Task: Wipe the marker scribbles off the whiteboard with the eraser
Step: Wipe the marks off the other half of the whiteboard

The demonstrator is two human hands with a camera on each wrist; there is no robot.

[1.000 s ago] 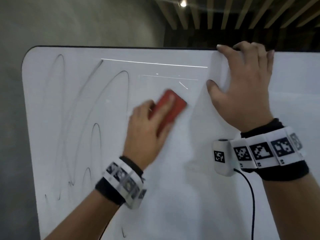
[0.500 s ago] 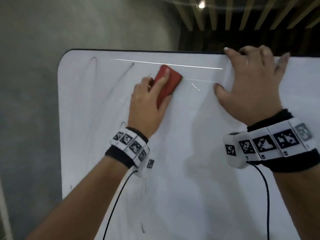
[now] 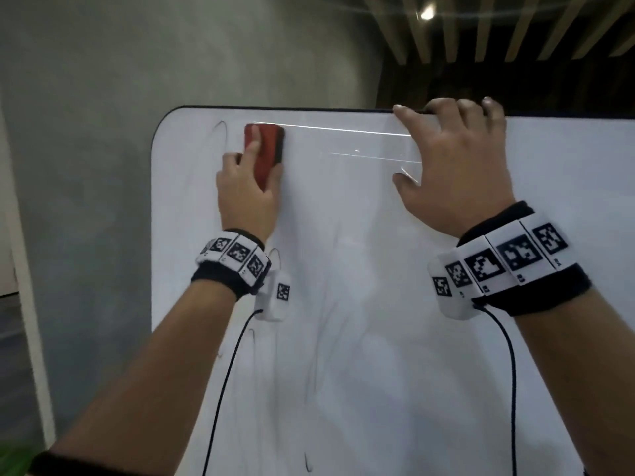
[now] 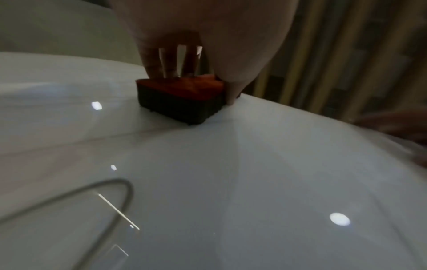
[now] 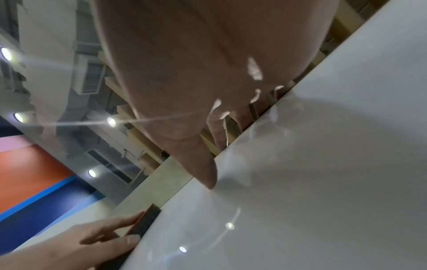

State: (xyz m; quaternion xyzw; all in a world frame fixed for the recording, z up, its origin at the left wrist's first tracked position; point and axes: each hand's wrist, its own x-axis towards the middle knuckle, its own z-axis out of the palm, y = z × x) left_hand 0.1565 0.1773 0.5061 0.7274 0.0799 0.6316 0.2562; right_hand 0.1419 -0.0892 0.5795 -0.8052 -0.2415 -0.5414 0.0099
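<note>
My left hand (image 3: 249, 180) grips a red eraser (image 3: 266, 147) with a dark felt base and presses it flat on the whiteboard (image 3: 343, 269) near the top left corner. The left wrist view shows the eraser (image 4: 182, 96) held between thumb and fingers (image 4: 166, 62). A thin scribble loop (image 3: 220, 132) remains just left of the eraser; faint scribble streaks (image 3: 309, 389) run lower on the board. My right hand (image 3: 450, 159) holds the board's top edge, fingers curled over it, thumb on the face. The right wrist view shows the eraser (image 5: 144, 222) and the left hand (image 5: 92, 241) low left.
A grey concrete wall (image 3: 86, 166) stands left of the board, with a wooden slat ceiling (image 3: 515, 29) above right. Camera cables (image 3: 223, 389) hang from both wrists in front of the board. The board's rounded top left corner (image 3: 165, 118) lies close to the eraser.
My left hand slid the eraser up and leftwards across the board towards its top left corner, and several scribble lines there are gone. The right hand stayed on the top edge.
</note>
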